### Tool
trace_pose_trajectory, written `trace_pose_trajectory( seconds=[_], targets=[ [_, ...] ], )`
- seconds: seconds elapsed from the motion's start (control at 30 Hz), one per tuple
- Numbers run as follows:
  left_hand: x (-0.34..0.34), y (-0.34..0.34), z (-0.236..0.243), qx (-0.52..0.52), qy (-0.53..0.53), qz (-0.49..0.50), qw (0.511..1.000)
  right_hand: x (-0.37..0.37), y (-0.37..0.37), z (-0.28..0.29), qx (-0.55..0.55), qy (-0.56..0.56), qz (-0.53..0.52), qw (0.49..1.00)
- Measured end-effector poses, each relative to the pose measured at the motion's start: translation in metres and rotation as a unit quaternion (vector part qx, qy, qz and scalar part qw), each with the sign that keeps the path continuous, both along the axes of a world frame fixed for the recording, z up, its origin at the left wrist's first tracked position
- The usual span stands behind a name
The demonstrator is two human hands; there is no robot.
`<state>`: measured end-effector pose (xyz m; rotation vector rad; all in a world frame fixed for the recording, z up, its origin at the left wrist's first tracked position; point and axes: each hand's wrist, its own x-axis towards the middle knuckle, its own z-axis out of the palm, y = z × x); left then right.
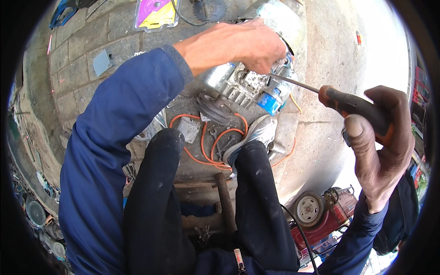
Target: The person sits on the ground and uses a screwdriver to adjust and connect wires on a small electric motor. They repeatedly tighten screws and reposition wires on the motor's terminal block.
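In my right hand (382, 133) is a screwdriver (362, 107) with a black and orange handle; the fingers curl round the handle. Its shaft points left to a grimy motor unit (245, 87) on the ground, and the tip ends close to my left hand. My left hand (261, 46) is closed at the top of the motor unit, knuckles up; what its fingertips hold is hidden under it. A blue and silver cylinder (270, 101) sits at the unit's near side. Behind the hand is a pale, worn rounded housing (279, 20).
An orange cord (204, 146) loops over the ground near my shoe (256, 133). Beside it lie a dark pulley wheel (214, 109) and spanners (220, 142). A packaged disc (156, 13) and a saw blade (210, 9) lie at the far side. Red wheeled equipment (323, 215) stands right.
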<state>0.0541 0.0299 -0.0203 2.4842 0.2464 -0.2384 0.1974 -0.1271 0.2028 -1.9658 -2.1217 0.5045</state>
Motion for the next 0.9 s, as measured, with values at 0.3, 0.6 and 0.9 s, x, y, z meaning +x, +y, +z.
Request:
trace_pose_trajectory(
  seconds=[0.3,0.6,0.9],
  targets=[
    [0.0,-0.001,-0.002,0.011,-0.007,0.003,1.0,-0.008,0.003,-0.002,0.001,-0.008,0.005,1.0],
    [0.001,0.001,-0.001,0.005,-0.004,0.002,1.0,-0.009,0.003,-0.001,0.006,-0.012,-0.018,1.0],
    [0.001,0.002,0.002,0.005,0.014,0.007,1.0,-0.009,0.009,-0.002,0.017,-0.038,0.008,0.999]
  ],
)
